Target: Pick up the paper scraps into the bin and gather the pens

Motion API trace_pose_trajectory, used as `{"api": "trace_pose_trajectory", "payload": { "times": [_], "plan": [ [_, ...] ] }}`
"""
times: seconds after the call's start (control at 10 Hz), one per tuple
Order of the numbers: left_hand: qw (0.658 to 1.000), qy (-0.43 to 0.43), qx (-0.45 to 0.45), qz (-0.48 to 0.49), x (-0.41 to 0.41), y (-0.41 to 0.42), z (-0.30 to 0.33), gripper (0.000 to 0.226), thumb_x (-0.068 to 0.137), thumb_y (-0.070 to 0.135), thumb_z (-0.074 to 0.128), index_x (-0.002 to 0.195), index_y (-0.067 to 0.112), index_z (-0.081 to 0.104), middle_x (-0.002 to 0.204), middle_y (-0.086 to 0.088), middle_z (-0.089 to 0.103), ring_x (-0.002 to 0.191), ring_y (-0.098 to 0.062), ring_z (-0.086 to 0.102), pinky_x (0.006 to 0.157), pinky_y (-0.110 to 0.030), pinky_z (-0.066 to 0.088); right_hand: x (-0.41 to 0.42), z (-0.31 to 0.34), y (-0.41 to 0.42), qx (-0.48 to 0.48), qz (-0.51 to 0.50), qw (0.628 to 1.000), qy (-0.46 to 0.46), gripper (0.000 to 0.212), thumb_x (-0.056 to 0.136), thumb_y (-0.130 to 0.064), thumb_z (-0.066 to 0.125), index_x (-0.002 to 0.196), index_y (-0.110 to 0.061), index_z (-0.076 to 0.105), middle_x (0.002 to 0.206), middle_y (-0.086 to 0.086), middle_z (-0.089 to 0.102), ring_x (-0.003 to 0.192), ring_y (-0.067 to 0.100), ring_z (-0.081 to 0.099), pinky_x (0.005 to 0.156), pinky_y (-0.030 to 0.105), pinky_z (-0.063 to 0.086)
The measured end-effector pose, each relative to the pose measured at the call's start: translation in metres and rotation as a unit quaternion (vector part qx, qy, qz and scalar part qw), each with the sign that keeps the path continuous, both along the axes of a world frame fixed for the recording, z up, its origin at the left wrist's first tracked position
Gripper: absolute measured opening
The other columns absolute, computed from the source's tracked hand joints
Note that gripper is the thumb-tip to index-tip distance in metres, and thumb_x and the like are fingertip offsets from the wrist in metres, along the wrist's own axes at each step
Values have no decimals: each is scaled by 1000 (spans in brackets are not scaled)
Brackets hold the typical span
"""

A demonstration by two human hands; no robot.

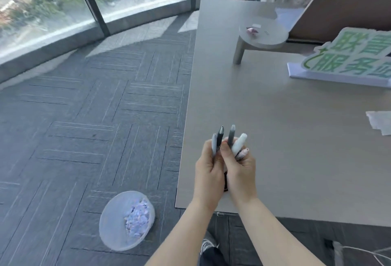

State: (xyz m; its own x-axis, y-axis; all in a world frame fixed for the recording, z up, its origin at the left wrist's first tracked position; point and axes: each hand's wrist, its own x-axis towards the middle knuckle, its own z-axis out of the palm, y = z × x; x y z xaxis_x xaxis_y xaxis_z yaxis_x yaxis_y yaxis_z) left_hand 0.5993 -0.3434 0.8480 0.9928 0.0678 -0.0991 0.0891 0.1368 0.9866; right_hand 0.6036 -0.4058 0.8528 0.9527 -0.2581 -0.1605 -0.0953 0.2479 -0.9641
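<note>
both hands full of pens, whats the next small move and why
Probably pass the left hand's pens into the right hand: the pens are split between both fists over the table edge, and the bin already holds scraps.

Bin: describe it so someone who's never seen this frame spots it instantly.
Start at the grey desk on the right, then drop to the dark carpet off its near left corner. The bin stands there, just left of the person's left forearm. It is the only round translucent container on the floor, with a heap of pale purple paper scraps inside.
</note>
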Motion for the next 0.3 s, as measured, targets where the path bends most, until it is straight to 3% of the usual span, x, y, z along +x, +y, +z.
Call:
{"api": "trace_pose_trajectory", "payload": {
  "times": [0.2,0.3],
  "plan": [
    [1000,6,17,0,4,5,-9,14,93,6,52,99,15,61,76,10,66,71,-11,59,68,-33,50,1,-8,-1,-10,-5,1000,2,6,89,-11,61,86,-6,63,70,13,64,62,26,58,58,29,48],
    [998,5,53,15,7,12,-4,15,87,13,52,94,18,64,78,8,67,71,-13,57,68,-36,49,2,1,-5,-3,-14,1000,-7,19,88,-18,52,88,-1,59,66,23,55,53,27,50,52,27,47]
  ]
}}
